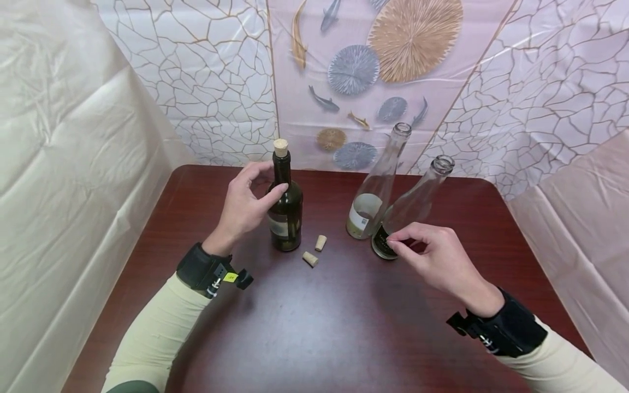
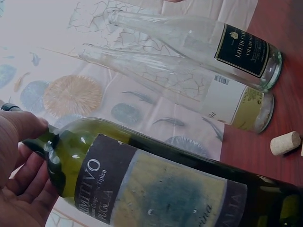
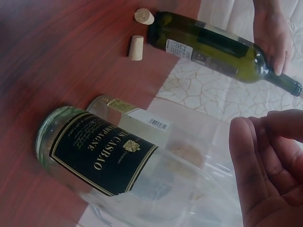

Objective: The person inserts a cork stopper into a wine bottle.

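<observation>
My left hand [image 1: 248, 199] holds a dark green wine bottle [image 1: 286, 210] around its neck and shoulder, thumb in front. The bottle stands upright, with a cork [image 1: 280, 147] in its mouth; its label [image 2: 161, 189] faces the left wrist camera. In front of two clear glass bottles hovers my right hand [image 1: 437, 256], thumb and fingertips brought together with nothing visible between them. The nearer clear bottle [image 3: 104, 151] bears a black label; the other clear bottle [image 1: 366, 213] has a white and green one. Both have uncorked mouths.
Two loose corks, one cork [image 1: 321, 243] farther back and another cork [image 1: 310, 258] nearer, lie on the dark red wooden table [image 1: 314, 333] right of the green bottle. A patterned curtain [image 1: 216, 82] hangs behind the table's far edge.
</observation>
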Demonstrator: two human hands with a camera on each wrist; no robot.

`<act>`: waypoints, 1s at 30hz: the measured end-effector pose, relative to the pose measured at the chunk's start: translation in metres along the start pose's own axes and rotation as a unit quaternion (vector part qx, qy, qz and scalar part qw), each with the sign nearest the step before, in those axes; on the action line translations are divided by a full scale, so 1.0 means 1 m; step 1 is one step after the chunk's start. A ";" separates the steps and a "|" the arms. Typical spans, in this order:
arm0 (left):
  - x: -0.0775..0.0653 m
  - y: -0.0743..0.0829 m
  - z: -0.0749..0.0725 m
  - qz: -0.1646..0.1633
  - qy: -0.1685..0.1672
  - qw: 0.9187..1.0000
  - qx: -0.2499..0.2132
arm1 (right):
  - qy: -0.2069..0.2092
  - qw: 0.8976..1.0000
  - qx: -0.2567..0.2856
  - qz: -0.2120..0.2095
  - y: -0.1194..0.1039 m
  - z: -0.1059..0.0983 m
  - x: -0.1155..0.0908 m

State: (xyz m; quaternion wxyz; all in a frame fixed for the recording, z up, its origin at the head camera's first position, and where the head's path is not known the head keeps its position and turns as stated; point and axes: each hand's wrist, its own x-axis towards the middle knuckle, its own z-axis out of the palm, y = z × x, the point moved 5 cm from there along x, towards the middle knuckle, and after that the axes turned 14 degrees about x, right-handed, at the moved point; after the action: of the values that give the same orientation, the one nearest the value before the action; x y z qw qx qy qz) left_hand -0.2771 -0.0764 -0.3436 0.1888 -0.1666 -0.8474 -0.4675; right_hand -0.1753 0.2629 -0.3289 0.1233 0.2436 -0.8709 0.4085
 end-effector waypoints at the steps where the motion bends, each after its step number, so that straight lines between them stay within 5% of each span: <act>1: -0.002 -0.001 0.001 0.001 0.000 1.000 0.006 | 0.002 1.000 0.004 0.003 0.001 0.001 -0.001; 13: -0.042 -0.037 0.000 -0.037 0.044 0.998 0.003 | 0.019 0.995 0.058 0.079 0.029 0.024 -0.019; 22: -0.089 -0.074 0.016 -0.097 -0.001 0.995 0.007 | 0.031 0.989 0.088 0.119 0.051 0.050 -0.030; 30: -0.115 -0.089 0.025 -0.117 -0.018 0.993 0.011 | 0.053 0.972 0.175 0.150 0.069 0.082 -0.041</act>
State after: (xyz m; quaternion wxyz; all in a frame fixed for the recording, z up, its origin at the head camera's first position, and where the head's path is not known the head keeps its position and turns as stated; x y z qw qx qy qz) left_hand -0.2219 -0.1127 -0.4755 0.1187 -0.0724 -0.8695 -0.4740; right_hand -0.1779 0.2505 -0.4425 0.0617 0.1057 -0.8050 0.5806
